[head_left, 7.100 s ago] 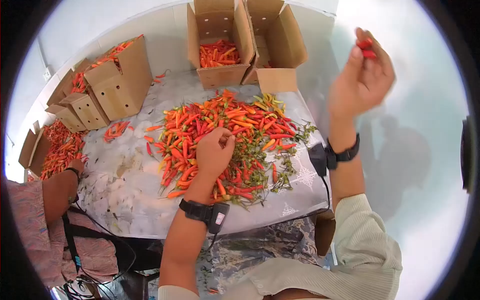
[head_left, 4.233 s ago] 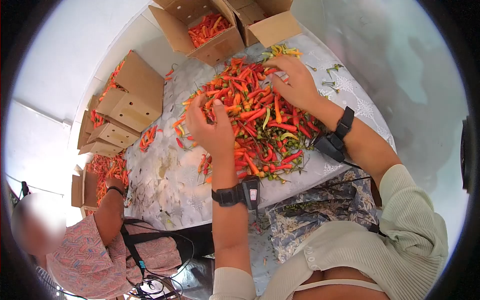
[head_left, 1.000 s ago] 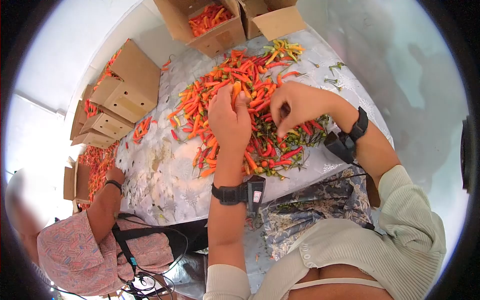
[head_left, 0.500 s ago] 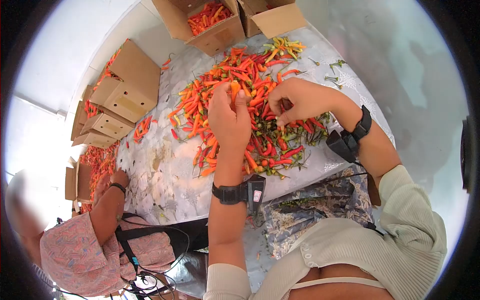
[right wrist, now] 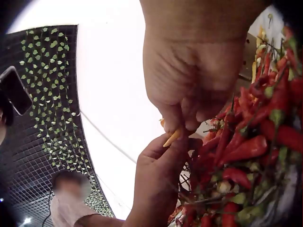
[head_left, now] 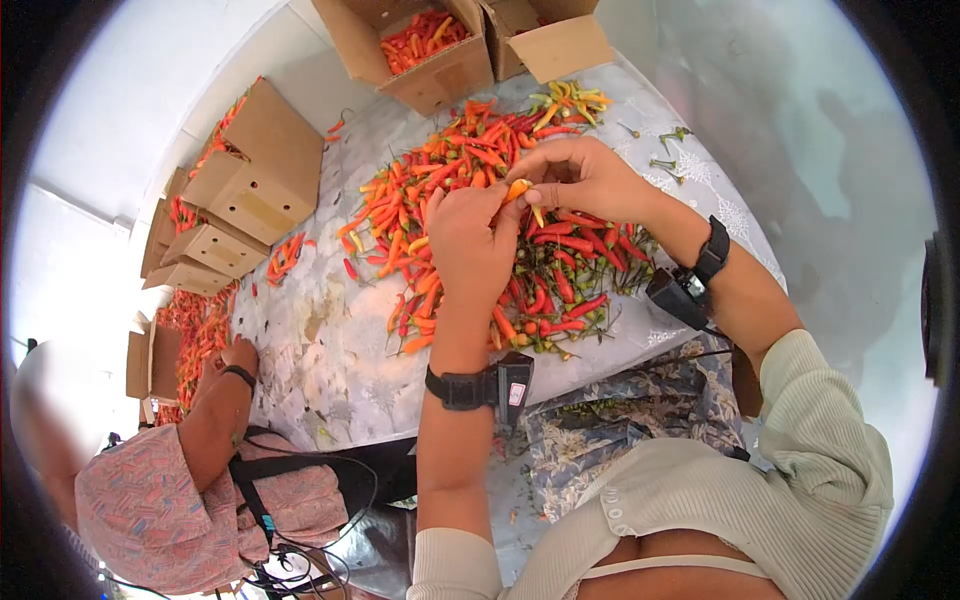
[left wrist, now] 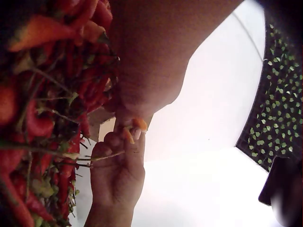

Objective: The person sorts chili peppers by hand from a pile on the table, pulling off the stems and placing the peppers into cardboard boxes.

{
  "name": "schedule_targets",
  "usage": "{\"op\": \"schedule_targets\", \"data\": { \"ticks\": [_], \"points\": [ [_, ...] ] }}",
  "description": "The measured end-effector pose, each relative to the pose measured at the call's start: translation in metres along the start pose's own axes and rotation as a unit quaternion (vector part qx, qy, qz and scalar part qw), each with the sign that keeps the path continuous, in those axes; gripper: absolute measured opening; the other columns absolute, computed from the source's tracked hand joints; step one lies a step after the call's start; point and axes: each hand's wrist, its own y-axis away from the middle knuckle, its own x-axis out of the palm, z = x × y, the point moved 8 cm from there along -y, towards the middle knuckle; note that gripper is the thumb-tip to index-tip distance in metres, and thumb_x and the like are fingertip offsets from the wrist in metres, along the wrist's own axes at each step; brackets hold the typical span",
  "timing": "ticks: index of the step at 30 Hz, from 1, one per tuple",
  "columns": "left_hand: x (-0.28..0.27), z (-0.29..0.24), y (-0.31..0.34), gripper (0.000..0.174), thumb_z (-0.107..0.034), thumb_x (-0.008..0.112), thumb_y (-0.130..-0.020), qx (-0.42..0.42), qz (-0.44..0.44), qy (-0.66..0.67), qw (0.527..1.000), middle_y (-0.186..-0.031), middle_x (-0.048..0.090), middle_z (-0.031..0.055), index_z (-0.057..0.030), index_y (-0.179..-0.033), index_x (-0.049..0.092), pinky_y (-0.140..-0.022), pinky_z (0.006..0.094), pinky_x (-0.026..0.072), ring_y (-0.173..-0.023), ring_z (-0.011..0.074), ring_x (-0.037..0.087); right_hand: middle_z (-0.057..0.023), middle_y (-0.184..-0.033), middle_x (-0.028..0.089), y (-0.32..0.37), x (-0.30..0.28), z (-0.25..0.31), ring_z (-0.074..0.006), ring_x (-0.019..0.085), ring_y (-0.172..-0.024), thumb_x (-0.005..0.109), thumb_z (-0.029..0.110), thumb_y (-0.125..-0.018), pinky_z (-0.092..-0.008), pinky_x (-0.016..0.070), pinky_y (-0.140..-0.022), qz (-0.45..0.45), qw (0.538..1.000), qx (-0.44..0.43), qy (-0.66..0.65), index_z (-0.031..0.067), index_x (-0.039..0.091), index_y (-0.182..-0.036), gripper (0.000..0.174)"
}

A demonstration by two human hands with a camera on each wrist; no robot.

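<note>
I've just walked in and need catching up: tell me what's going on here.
A person has both hands over a loose pile of chilies on a covered table. The left hand and right hand meet there, pinching a small orange chili between them. At the far side, an open cardboard box holds more chilies. To the left, another person's hand is at red chilies.

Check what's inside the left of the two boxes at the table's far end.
Red and orange chillies show inside that cardboard box. Whatever lies beneath their top layer, including the box's bottom, is covered.
</note>
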Motion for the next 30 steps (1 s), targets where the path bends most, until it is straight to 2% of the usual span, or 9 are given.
{"op": "schedule_targets", "data": {
  "ticks": [3,6,11,16,20,23,26,27,30],
  "points": [
    [0.0,0.0,-0.001,0.021,-0.021,0.068,-0.08,-0.009,0.01,-0.001,1.0,-0.081,0.065,0.0099,-0.0048,-0.093,0.07,-0.096,0.0501,0.0382,-0.084,0.0286,0.061,-0.0017,-0.092,0.064,-0.002,-0.001,0.0,-0.0079,0.059,-0.078,0.066,0.008,-0.088,-0.0215,0.0478,-0.063,0.007,0.997,-0.061,0.056,0.0029,0.064,-0.11,0.023],
    [-0.002,-0.003,-0.001,0.02,-0.021,0.069,-0.08,-0.006,-0.009,0.005,1.0,-0.081,0.065,0.0097,-0.0053,-0.092,0.07,-0.095,0.0493,0.0386,-0.083,0.0285,0.06,-0.0022,-0.091,0.064,-0.001,-0.002,-0.004,-0.0083,0.059,-0.076,0.064,0.009,-0.09,-0.0224,0.0478,-0.064,-0.005,0.999,-0.031,0.02,0.0024,0.061,-0.11,0.022],
    [-0.008,0.002,0.0,0.015,-0.018,0.07,-0.08,-0.036,-0.058,0.009,0.998,-0.076,0.065,0.0076,-0.0066,-0.089,0.07,-0.087,0.0432,0.0422,-0.077,0.027,0.06,-0.0024,-0.089,0.062,0.001,-0.043,-0.002,-0.007,0.056,-0.072,0.061,0.012,-0.092,-0.0225,0.0472,-0.062,-0.184,0.983,-0.025,0.011,0.0017,0.058,-0.112,0.022],
    [-0.015,0.002,-0.001,0.011,-0.016,0.069,-0.081,-0.03,-0.1,-0.001,0.995,-0.07,0.064,0.006,-0.0071,-0.087,0.069,-0.075,0.0386,0.0427,-0.071,0.0248,0.059,-0.0027,-0.088,0.062,0.02,-0.091,0.006,-0.0068,0.056,-0.07,0.06,0.012,-0.092,-0.0216,0.0465,-0.06,-0.419,0.895,-0.085,0.126,0.0011,0.059,-0.11,0.021],
    [-0.017,0.01,0.001,0.013,-0.016,0.067,-0.083,-0.062,-0.114,0.004,0.991,-0.073,0.065,0.006,-0.0064,-0.092,0.067,-0.074,0.0387,0.0435,-0.071,0.0237,0.059,-0.0075,-0.096,0.063,0.028,-0.098,0.02,-0.0133,0.06,-0.076,0.061,0.008,-0.09,-0.0246,0.0497,-0.065,-0.458,0.815,-0.188,0.302,0.002,0.059,-0.112,0.022],
    [-0.021,0.01,0.002,0.02,-0.017,0.065,-0.086,-0.106,-0.125,0.033,0.986,-0.075,0.065,0.0066,-0.0049,-0.102,0.064,-0.075,0.037,0.0463,-0.074,0.0213,0.061,-0.0122,-0.1,0.062,0.019,-0.106,0.001,-0.0273,0.062,-0.085,0.064,0.011,-0.084,-0.0343,0.0504,-0.074,-0.402,0.818,-0.132,0.391,0.0062,0.063,-0.108,0.024],
    [-0.026,0.005,0.0,0.027,-0.018,0.061,-0.09,-0.131,-0.141,0.092,0.977,-0.082,0.065,0.009,-0.0021,-0.111,0.058,-0.073,0.0327,0.0496,-0.074,0.0188,0.064,-0.0139,-0.102,0.061,0.014,-0.093,-0.023,-0.0313,0.06,-0.09,0.065,0.015,-0.083,-0.0378,0.05,-0.076,-0.313,0.794,-0.114,0.509,0.0072,0.063,-0.109,0.027],
    [-0.023,0.01,0.002,0.029,-0.018,0.06,-0.091,-0.115,-0.151,0.094,0.977,-0.084,0.065,0.01,-0.0008,-0.114,0.056,-0.071,0.031,0.0504,-0.074,0.0181,0.065,-0.013,-0.098,0.062,0.009,-0.082,-0.014,-0.0292,0.062,-0.088,0.068,0.021,-0.081,-0.0377,0.0498,-0.075,-0.246,0.813,-0.13,0.511,0.0058,0.065,-0.101,0.025],
    [-0.02,0.013,0.002,0.032,-0.016,0.057,-0.093,-0.121,-0.161,0.192,0.96,-0.089,0.065,0.0119,0.0024,-0.118,0.051,-0.066,0.0275,0.0508,-0.069,0.0168,0.065,-0.0116,-0.091,0.063,-0.001,-0.055,-0.016,-0.0256,0.063,-0.085,0.074,0.024,-0.077,-0.0358,0.0496,-0.074,-0.104,0.966,0.03,0.233,0.0041,0.067,-0.09,0.025]
  ]
}}
